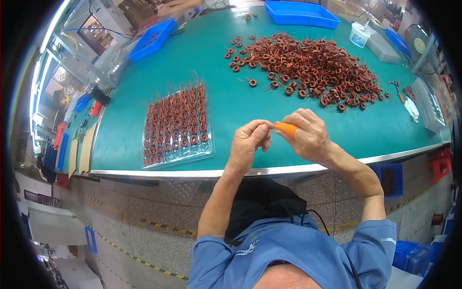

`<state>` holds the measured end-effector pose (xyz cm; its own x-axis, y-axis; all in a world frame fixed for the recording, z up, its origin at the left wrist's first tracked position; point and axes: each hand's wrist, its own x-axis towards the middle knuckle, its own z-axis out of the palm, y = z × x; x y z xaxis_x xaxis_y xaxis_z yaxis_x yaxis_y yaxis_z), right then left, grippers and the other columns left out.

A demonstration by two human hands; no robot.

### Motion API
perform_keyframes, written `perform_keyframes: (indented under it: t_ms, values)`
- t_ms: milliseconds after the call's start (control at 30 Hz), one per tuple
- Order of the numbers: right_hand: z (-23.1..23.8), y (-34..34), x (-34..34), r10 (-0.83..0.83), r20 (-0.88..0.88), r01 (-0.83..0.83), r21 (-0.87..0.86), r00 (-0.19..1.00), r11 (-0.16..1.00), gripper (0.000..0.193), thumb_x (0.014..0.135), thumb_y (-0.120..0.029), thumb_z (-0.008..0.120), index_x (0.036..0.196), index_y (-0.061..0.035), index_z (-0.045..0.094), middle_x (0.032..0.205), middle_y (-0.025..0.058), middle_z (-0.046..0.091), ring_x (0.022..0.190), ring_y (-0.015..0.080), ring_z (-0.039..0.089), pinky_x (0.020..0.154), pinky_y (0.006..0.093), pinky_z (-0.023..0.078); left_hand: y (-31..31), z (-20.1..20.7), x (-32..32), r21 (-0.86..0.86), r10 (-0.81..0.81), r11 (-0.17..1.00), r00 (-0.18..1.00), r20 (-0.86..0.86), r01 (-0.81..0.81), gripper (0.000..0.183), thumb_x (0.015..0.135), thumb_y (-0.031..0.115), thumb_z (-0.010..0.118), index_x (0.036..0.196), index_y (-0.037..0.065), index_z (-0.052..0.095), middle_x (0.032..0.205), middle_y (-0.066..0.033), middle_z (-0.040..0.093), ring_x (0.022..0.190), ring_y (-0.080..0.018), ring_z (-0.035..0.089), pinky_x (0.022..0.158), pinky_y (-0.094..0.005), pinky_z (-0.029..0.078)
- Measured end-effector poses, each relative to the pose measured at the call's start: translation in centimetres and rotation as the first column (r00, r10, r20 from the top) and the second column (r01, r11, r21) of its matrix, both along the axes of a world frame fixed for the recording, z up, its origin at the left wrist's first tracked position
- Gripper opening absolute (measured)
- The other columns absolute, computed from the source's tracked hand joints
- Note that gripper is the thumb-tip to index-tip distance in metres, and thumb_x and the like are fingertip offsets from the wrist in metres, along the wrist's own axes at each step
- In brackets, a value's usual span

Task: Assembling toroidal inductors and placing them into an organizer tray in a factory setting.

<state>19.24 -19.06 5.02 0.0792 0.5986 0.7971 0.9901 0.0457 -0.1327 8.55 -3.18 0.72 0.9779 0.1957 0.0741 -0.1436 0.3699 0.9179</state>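
My left hand (250, 142) and my right hand (309, 136) meet above the front edge of the green table. Thumb and fingertips of the left are pinched together; whatever they hold is too small to make out. The right hand's fingers are curled closed, and a smooth orange piece (287, 128), perhaps a finger cot, shows at its thumb side, pointing toward the left fingertips. Left of the hands lies a clear plastic tray (192, 157) with rows of reddish-brown wire-wound ring coils (175, 120), their wire ends sticking up. A large pile of loose ring coils (313, 67) is spread beyond the hands.
Blue trays stand at the back middle (302, 15) and back left (153, 39) of the table (120, 106). A white tub (360, 34) is at the back right. Pliers-like tool (399, 94) and clear stacked trays (428, 103) lie along the right side.
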Motion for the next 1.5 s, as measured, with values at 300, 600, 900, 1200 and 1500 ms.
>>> perform_keyframes:
  t_ms: [300, 600, 900, 1200, 1500]
  values:
    - [1.7, -0.3, -0.2, -0.051, -0.614, -0.001, -0.084, 0.788, 0.996, 0.011, 0.086, -0.012, 0.069, 0.09, -0.0014, 0.072, 0.086, 0.0081, 0.061, 0.077, 0.0176, 0.061, 0.066, 0.0281, 0.048, -2.5, 1.9, 0.0, 0.067, 0.189, 0.978, 0.977, 0.103, -0.196, 0.023, 0.1, 0.02, 0.052, 0.099, -0.002, 0.059, 0.074, -0.0031, 0.055, 0.059, -0.0106, 0.054, 0.052, -0.0232, 0.043]
    - [-1.2, 0.6, 1.1, 0.159, -0.966, -0.141, 0.132, 0.205, 0.981, 0.02, 0.093, -0.019, 0.061, 0.097, -0.0011, 0.07, 0.093, 0.0021, 0.062, 0.091, 0.0113, 0.055, 0.088, 0.028, 0.042, -2.2, 1.8, -0.3, 0.4, 0.106, 0.904, 0.985, 0.137, -0.153, 0.021, 0.101, 0.01, 0.046, 0.118, -0.001, 0.052, 0.081, -0.0044, 0.054, 0.069, -0.0112, 0.055, 0.061, -0.0237, 0.047]
    - [-2.3, 1.3, 0.1, 0.221, -0.975, -0.125, 0.22, -0.009, 0.967, 0.028, 0.097, -0.022, 0.057, 0.113, 0.0001, 0.064, 0.093, 0.0043, 0.064, 0.092, 0.0094, 0.056, 0.089, 0.0274, 0.043, -0.7, 0.9, -1.4, 0.115, 0.118, 0.985, 0.989, 0.086, -0.127, 0.024, 0.097, 0.008, 0.053, 0.119, -0.001, 0.051, 0.085, -0.0064, 0.058, 0.069, -0.0121, 0.059, 0.059, -0.0257, 0.052]
    - [-4.0, 0.6, -1.0, 0.05, -0.969, -0.215, -0.004, 0.244, 0.977, 0.029, 0.095, -0.023, 0.06, 0.11, 0.0012, 0.066, 0.088, 0.0041, 0.067, 0.078, 0.0098, 0.06, 0.069, 0.0238, 0.048, -0.7, 0.9, -1.9, 0.239, 0.167, 0.954, 0.982, 0.084, -0.183, 0.027, 0.095, 0.006, 0.057, 0.12, -0.002, 0.051, 0.083, -0.007, 0.062, 0.064, -0.0115, 0.061, 0.054, -0.024, 0.052]
    - [-1.4, 1.1, -3.6, 0.022, -0.927, -0.062, -0.001, 0.374, 0.998, 0.029, 0.097, -0.021, 0.054, 0.092, 0.0017, 0.071, 0.07, 0.0038, 0.063, 0.061, 0.0114, 0.058, 0.057, 0.023, 0.045, -0.2, 1.7, -2.1, 0.603, 0.297, 0.726, 0.942, 0.158, -0.33, 0.021, 0.09, 0.004, 0.059, 0.11, -0.002, 0.056, 0.067, -0.0069, 0.06, 0.056, -0.0125, 0.059, 0.051, -0.0262, 0.046]
